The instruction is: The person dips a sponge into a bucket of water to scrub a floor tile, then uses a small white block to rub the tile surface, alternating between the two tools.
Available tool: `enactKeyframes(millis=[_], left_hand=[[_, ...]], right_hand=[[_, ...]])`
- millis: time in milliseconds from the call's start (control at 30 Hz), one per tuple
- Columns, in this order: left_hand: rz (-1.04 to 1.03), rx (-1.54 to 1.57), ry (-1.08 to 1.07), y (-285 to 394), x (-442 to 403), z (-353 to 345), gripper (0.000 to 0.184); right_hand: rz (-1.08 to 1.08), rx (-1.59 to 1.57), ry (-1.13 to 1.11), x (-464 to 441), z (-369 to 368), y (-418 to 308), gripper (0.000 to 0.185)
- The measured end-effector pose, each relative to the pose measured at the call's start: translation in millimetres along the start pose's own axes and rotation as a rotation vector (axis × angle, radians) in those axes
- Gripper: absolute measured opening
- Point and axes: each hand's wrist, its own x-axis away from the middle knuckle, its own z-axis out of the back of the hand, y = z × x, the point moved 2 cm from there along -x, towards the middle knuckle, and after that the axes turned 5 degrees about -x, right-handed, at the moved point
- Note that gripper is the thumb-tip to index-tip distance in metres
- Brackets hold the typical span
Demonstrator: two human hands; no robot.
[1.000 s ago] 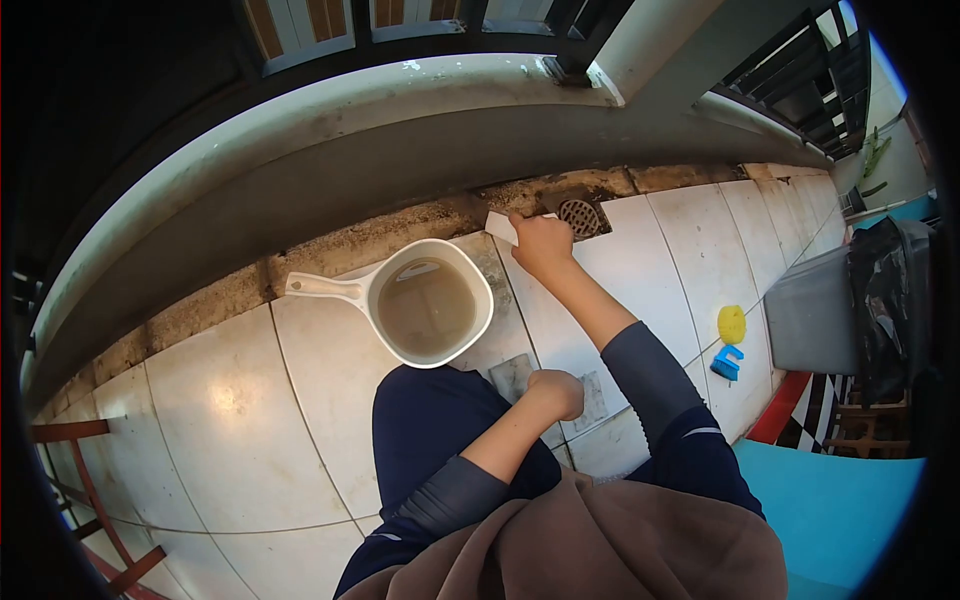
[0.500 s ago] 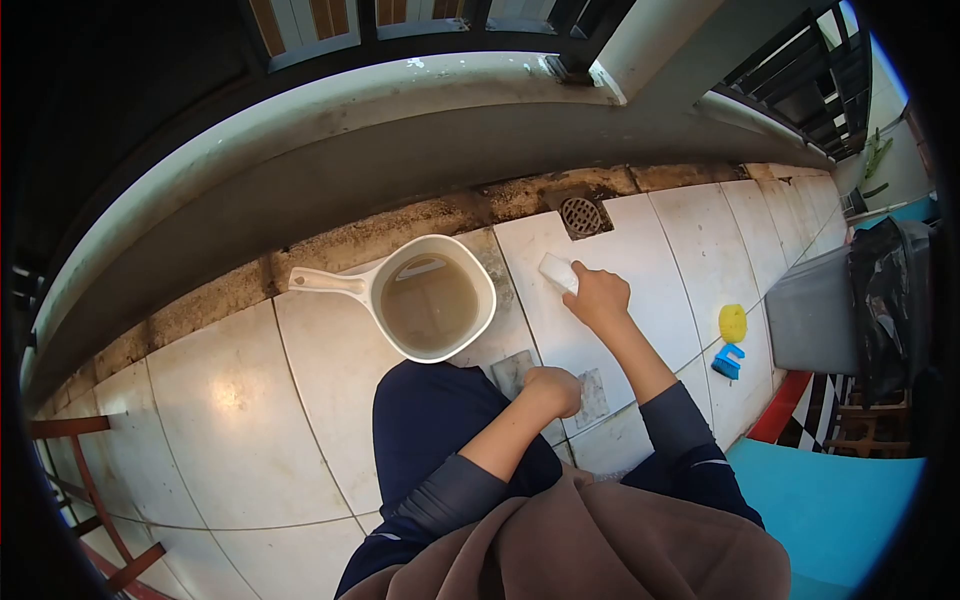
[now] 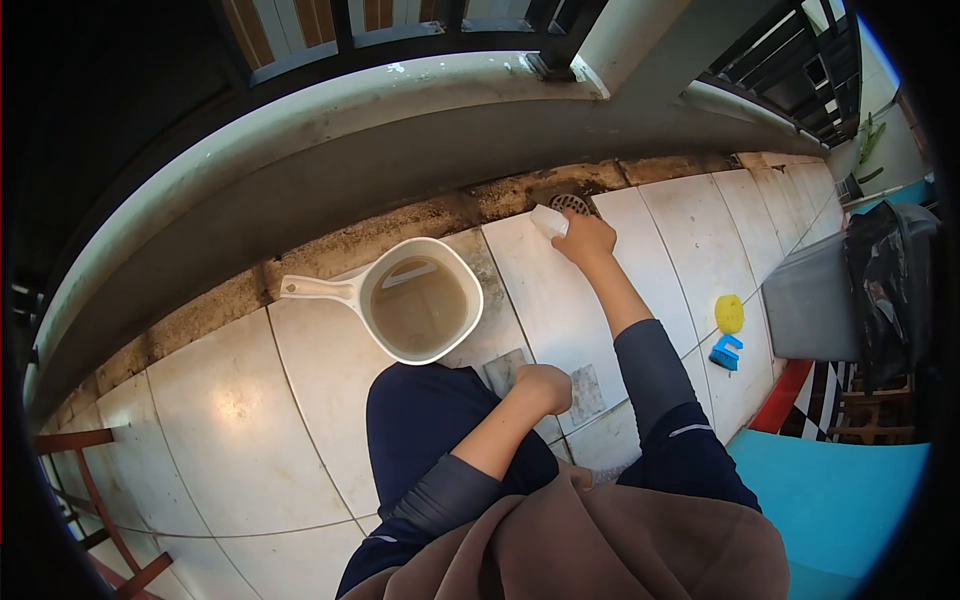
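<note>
White block (image 3: 548, 221) in right hand (image 3: 590, 239)

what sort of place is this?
Likely a house porch or terrace: large, square-edged white floor tiles, a round, dark, perforated drain cover set in them, and a dark slatted railing with open sky beyond.

It's seemingly a porch — tiled floor (image 3: 240, 400), low wall (image 3: 400, 165), drain (image 3: 570, 202).
</note>
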Motion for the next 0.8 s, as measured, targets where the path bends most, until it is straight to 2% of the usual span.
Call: enactKeyframes(millis=[167,267,400,567,800], left_hand=[[0.001,-0.004,0.010,-1,-4,-3,0.029],[-0.017,0.005,-0.001,5,0,0,0.029],[-0.044,0.006,-0.014,7,4,2,0.032],[-0.033,-0.005,-0.034,3,8,6,0.033],[-0.009,0.006,0.010,2,3,1,0.029]], right_hand=[[0.068,0.107,-0.089,41,6,29,0.045],[0.141,0.132,-0.078,62,10,48,0.037],[0.187,0.177,-0.045,41,17,42,0.034],[0.159,0.100,0.009,-7,11,27,0.042],[0.198,0.073,-0.058,35,9,54,0.042]])
